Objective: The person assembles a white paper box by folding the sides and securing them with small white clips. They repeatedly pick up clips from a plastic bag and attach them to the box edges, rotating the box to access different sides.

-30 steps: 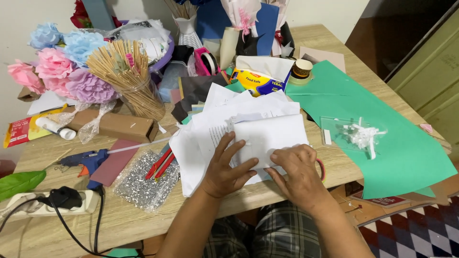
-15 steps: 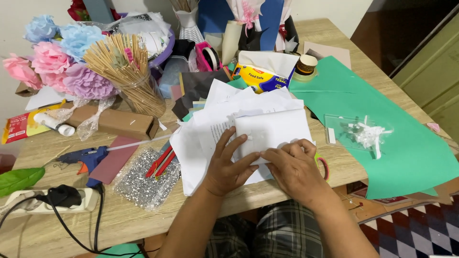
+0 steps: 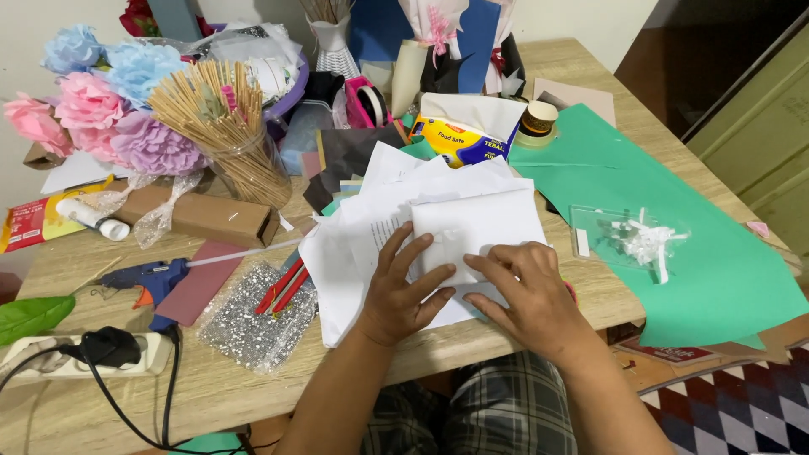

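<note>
Both hands are flat on a folded white sheet of paper (image 3: 476, 223) at the near edge of the wooden table (image 3: 211, 379). The left hand (image 3: 404, 291) has its fingers spread and pressed down on the sheet's left side, not gripping anything. The right hand (image 3: 527, 295) lies palm down too, fingers curled a bit over the sheet's lower edge, pinning it rather than holding it. The sheet sits on top of a messy stack of white papers (image 3: 354, 244).

Just left of the stack are red sticks (image 3: 282, 286), a bag of silver glitter (image 3: 253, 320) and a blue glue gun (image 3: 143, 276). To the right there's a big green sheet (image 3: 716, 278) with a clear packet of white bits (image 3: 640, 240) on it. Further back: a jar of wooden skewers (image 3: 227, 126), paper flowers (image 3: 93, 109) and a yellow tissue box (image 3: 463, 135).
</note>
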